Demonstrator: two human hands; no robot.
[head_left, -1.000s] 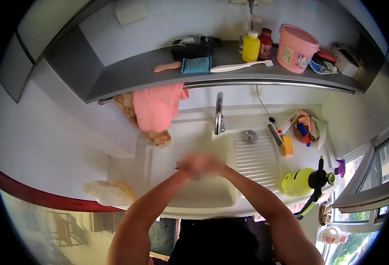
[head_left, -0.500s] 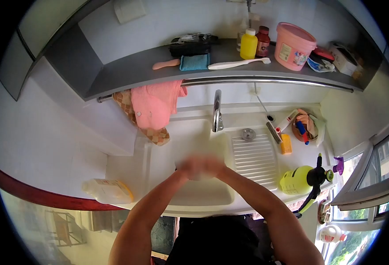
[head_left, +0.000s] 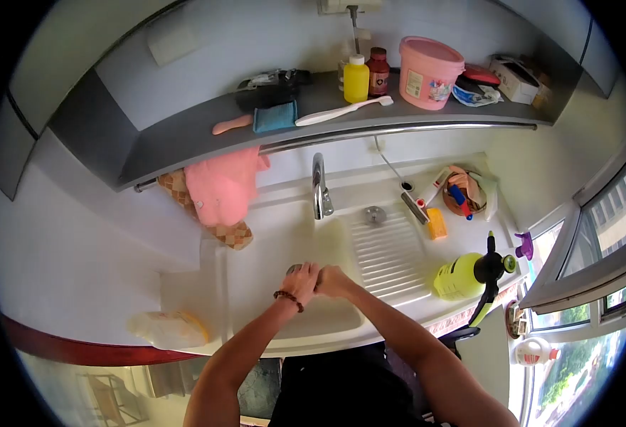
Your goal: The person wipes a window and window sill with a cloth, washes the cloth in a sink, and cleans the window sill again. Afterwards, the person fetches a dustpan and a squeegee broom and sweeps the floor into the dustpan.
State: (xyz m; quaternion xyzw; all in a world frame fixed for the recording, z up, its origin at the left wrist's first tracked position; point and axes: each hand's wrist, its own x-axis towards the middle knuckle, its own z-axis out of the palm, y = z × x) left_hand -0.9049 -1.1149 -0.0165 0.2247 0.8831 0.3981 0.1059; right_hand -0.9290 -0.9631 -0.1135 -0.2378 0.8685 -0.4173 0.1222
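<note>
Nearby: faucet [head_left: 319, 186] beyond hands [head_left: 301, 283], pink cloth [head_left: 220, 186] left, sprayer [head_left: 460, 277] right.

Hands, two: left hand [head_left: 301, 282], right hand [head_left: 334, 282]. Beaded bracelet [head_left: 289, 297], one. Sink basin [head_left: 256, 265], one. Faucet [head_left: 319, 185], one. Pump sprayer [head_left: 459, 279], one. Pink bucket [head_left: 430, 75], one. Yellow bottle [head_left: 356, 81], one; dark red bottle [head_left: 378, 75], one. Pink towel [head_left: 220, 186], one. White brush [head_left: 345, 112], one.

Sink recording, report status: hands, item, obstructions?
Left hand and right hand closed on dark item, identity unclear. Held over sink. Faucet beyond hands; no obstruction visible.
</note>
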